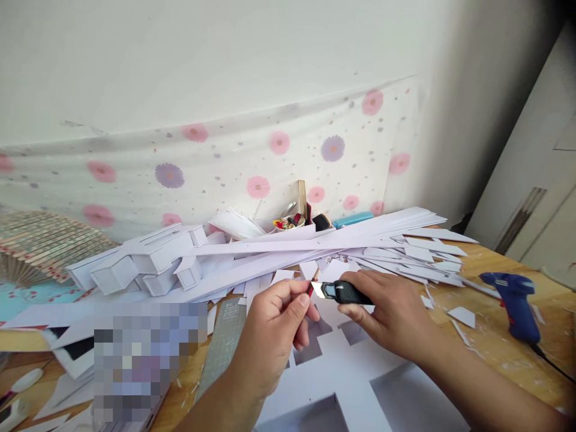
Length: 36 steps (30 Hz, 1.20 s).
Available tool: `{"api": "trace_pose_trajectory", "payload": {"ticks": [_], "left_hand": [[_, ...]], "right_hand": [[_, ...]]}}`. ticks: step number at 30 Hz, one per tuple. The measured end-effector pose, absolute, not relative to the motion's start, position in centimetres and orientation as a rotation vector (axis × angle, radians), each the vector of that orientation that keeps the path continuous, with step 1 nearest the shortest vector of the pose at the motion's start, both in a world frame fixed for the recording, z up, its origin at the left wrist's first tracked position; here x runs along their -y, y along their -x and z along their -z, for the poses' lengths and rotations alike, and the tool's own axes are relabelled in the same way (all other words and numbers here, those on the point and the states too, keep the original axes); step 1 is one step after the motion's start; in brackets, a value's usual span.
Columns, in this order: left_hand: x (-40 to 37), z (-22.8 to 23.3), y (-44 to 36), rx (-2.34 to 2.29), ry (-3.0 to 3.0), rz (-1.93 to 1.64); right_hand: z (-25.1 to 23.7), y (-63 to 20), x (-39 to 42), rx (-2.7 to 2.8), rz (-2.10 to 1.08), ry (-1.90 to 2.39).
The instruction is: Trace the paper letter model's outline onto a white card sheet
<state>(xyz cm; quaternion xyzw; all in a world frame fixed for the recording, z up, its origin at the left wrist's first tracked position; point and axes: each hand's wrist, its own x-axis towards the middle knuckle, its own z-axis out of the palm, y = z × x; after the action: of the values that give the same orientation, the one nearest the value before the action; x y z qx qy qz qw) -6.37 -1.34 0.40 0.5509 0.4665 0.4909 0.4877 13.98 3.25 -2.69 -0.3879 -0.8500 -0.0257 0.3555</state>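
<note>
My right hand (pixel 382 303) is wrapped around the dark handle of a utility knife (pixel 348 293), its blade out and pointing left. In my left hand (pixel 285 312), thumb and fingers pinch a thin red-and-black stick that looks like a pencil (pixel 310 289); most of it is hidden by the fingers. The blade lies against or very close to the stick's upper end. Below both hands sits a white foam-board model piece (pixel 346 366) with square openings. Under my left forearm a grey-green cutting mat (pixel 220 342) shows in part.
A blue glue gun (pixel 513 303) with a cord stands at the right. White board strips (pixel 315 243) and offcuts cover the back of the wooden table (pixel 488 336). A white building model (pixel 153 258) and a folding fan (pixel 49 249) are at the left. A pixelated patch hides something at lower left.
</note>
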Motion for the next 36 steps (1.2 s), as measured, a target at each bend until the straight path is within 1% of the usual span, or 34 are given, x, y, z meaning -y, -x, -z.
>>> {"api": "trace_pose_trajectory", "payload": {"ticks": [4, 6, 8, 11, 13, 16, 20, 22, 32, 36], "left_hand": [[1.6, -0.6, 6.4, -1.147, -1.392, -1.194], [1.7, -0.7, 6.3, -1.168, -1.407, -1.179], [1.9, -0.8, 6.1, -1.182, -1.407, -1.132], [2.1, -0.6, 5.8, -1.209, -1.382, -1.078], [2.0, -0.4, 5.7, -1.238, -1.354, -1.090], [1.6, -0.3, 5.7, -1.245, -1.322, -1.106], [1.5, -0.6, 5.8, -1.262, -1.270, -1.138], [1.5, -0.8, 5.9, -1.271, -1.253, -1.167], [1.7, -1.1, 6.0, -1.206, -1.296, -1.207], [2.0, -1.4, 5.9, -1.229, -1.321, -1.200]], "right_hand": [[2.8, -13.6, -3.0, 2.182, 0.107, 0.959], [2.7, -13.9, -3.6, 2.149, 0.155, 1.008], [2.5, -15.3, -5.0, 2.036, 0.170, 1.255], [1.9, -18.3, -7.5, 1.692, 0.128, 1.827], [1.6, -19.7, -8.3, 1.549, 0.166, 1.919], [1.9, -19.0, -7.5, 1.650, 0.200, 1.748], [2.7, -15.3, -4.7, 2.044, 0.196, 1.208], [2.7, -14.2, -3.8, 2.138, 0.160, 1.049], [2.8, -13.8, -3.0, 2.199, 0.053, 0.958], [2.8, -13.6, -3.6, 2.163, 0.071, 1.033]]}}
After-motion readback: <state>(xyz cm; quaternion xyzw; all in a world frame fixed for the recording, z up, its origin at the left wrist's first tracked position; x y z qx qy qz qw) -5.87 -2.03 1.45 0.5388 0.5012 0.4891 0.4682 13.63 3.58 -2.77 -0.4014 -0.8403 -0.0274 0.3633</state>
